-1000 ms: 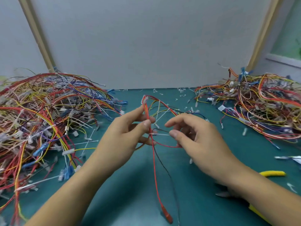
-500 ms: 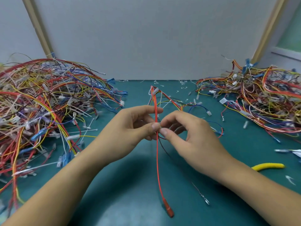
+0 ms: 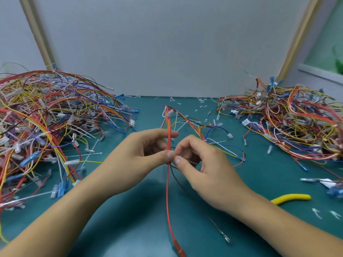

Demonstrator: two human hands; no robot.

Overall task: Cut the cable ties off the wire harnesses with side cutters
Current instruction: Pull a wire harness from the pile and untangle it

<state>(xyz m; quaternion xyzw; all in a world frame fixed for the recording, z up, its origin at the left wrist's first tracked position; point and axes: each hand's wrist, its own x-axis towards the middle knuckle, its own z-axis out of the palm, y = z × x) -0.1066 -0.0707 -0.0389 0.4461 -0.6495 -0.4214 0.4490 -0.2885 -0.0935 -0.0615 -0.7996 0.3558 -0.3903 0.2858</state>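
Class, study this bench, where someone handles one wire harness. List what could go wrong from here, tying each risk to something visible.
1. The side cutters lie partly hidden behind the right forearm: a blind reach might meet the blades.
2. The harness, pinched by the left hand and right hand, trails loose ends near the right pile and may snag there.

Your left grip pinches the red wires of a wire harness between thumb and forefinger, above a green table. Your right grip pinches the same harness just beside it, thumbs almost touching. A long red lead hangs down toward you. The side cutters, yellow handle showing, lie on the table beside your right forearm. A tangled left pile and right pile of coloured wires flank you, and white tie scraps dot the far edge.
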